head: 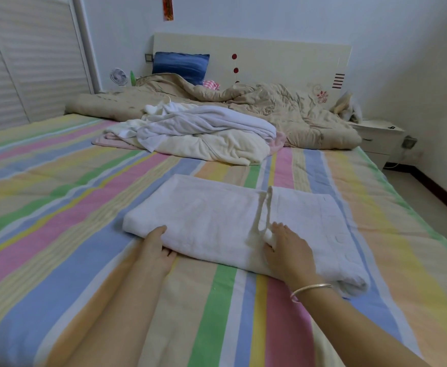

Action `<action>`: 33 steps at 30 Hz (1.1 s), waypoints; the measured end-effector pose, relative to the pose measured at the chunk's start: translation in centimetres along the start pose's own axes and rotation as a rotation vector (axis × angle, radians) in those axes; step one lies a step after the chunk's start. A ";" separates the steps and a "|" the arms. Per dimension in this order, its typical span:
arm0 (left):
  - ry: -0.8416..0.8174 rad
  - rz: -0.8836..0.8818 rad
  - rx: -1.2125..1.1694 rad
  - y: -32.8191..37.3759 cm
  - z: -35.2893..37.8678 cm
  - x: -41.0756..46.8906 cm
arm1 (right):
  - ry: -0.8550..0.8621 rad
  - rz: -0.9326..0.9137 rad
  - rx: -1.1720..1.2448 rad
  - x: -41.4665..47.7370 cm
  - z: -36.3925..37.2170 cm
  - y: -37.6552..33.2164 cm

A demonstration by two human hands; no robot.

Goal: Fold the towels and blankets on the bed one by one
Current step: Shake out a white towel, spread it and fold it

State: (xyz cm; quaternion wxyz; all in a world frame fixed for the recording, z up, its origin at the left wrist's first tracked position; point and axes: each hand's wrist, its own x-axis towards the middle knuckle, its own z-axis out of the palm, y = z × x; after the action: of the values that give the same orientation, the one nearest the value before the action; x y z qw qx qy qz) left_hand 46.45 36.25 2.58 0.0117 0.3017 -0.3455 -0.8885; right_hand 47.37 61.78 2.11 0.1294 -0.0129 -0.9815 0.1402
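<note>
Two hands on the near edge of the white towel (pixel 211 218): left hand (pixel 158 250) clamps it, thumb on top; right hand (pixel 288 250) pinches the loose flap (probably lining up the next fold).

Striped bed (pixel 58 234) — folded white towel (pixel 217 221), unfolded towel pile (pixel 203 133), beige quilt (pixel 283 109)

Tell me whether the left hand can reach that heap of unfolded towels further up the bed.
Probably yes, with a lean forward. The left hand is at the white towel; the heap lies beyond it, with only bare striped sheet between.
</note>
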 end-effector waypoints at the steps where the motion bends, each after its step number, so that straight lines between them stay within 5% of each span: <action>1: -0.003 -0.002 -0.011 0.1 0.0 0.0 | 0.051 0.008 0.010 -0.1 -0.3 -0.1; 7: -0.008 0.010 -0.046 0.0 0.2 0.3 | 0.364 0.126 0.262 2.0 -3.3 -2.3; 19: -0.127 0.076 -0.025 0.5 2.7 1.3 | -0.158 -0.160 -0.037 0.2 0.8 -2.1; 22: -0.076 0.191 0.204 0.7 5.5 1.4 | -0.231 -0.041 0.433 0.3 -2.0 -1.5; 25: -0.044 0.409 0.522 -0.3 9.4 -0.2 | -0.208 0.330 1.123 0.7 -5.4 0.3; 27: -0.090 0.588 0.794 -1.9 12.2 -2.0 | -0.187 0.489 1.378 0.8 -7.2 1.9; 33: -0.688 1.078 1.282 -9.8 17.2 -7.5 | -0.090 0.635 1.730 0.4 -10.5 8.1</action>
State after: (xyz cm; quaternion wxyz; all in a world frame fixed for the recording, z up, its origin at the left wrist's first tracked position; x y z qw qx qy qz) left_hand 45.07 55.84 10.41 0.1519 -0.2347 -0.8529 -0.4410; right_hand 49.64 72.41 9.68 0.0111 -0.1749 -0.4894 0.8543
